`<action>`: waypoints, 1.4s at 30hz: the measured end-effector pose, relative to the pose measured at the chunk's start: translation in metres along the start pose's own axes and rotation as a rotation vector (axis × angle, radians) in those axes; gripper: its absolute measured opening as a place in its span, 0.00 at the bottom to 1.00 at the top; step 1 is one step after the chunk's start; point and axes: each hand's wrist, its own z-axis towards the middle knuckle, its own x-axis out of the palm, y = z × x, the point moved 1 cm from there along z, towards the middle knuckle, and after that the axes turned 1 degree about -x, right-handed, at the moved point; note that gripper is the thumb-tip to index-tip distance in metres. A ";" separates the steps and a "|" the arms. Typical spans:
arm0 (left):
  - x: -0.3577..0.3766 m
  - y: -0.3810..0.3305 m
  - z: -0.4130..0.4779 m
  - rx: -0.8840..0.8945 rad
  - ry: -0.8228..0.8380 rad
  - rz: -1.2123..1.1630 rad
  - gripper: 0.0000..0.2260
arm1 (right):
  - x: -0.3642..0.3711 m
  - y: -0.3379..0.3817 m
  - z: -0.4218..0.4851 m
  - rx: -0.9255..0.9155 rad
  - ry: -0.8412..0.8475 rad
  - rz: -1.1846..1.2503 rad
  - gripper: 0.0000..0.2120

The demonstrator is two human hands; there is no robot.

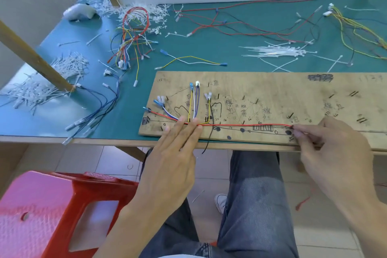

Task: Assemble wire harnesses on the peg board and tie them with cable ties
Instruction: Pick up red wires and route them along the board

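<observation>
The peg board [272,86] lies on the table [209,48], cable ties [278,51] behind it.

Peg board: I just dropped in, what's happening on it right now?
A seated person is laying a harness on the peg board. The left hand presses flat on the junction where the short wires fan upward, while the right hand pinches the red wire and holds it stretched along the board's near edge. A pile of loose cable ties lies on the green table behind the board.
</observation>
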 end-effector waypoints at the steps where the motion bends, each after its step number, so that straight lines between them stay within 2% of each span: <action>1: 0.001 0.001 0.000 0.000 0.012 0.016 0.25 | 0.002 -0.003 -0.002 -0.005 -0.016 0.006 0.06; 4: 0.004 0.001 -0.001 0.000 0.092 0.093 0.27 | 0.008 -0.012 -0.008 -0.004 -0.038 0.011 0.07; 7: 0.005 0.000 0.000 -0.020 0.180 0.146 0.30 | 0.010 -0.014 -0.010 -0.039 -0.030 -0.021 0.14; 9: 0.003 -0.002 0.000 -0.031 0.199 0.167 0.30 | 0.008 -0.013 -0.011 -0.075 -0.018 -0.051 0.15; 12: -0.010 -0.011 0.005 -0.047 0.156 0.195 0.31 | 0.007 -0.007 -0.014 -0.092 0.011 -0.046 0.11; 15: -0.016 -0.026 0.013 -0.009 0.090 0.199 0.31 | 0.003 0.000 -0.011 -0.065 0.051 -0.018 0.16; 20: -0.015 -0.047 0.029 0.077 0.083 0.190 0.29 | -0.001 0.003 -0.007 -0.015 0.094 -0.008 0.09; 24: -0.010 -0.059 0.043 0.186 0.138 0.173 0.29 | -0.004 0.004 -0.014 -0.051 0.069 -0.045 0.10; 31: -0.012 -0.067 0.056 0.178 0.178 0.089 0.27 | -0.008 0.002 -0.001 -0.046 0.060 0.028 0.05; 36: -0.012 -0.071 0.061 0.245 0.155 0.073 0.27 | -0.010 0.008 0.008 -0.046 0.105 0.060 0.06; 42: -0.009 -0.075 0.073 0.339 0.205 0.100 0.26 | -0.018 0.006 0.014 0.003 0.184 0.033 0.06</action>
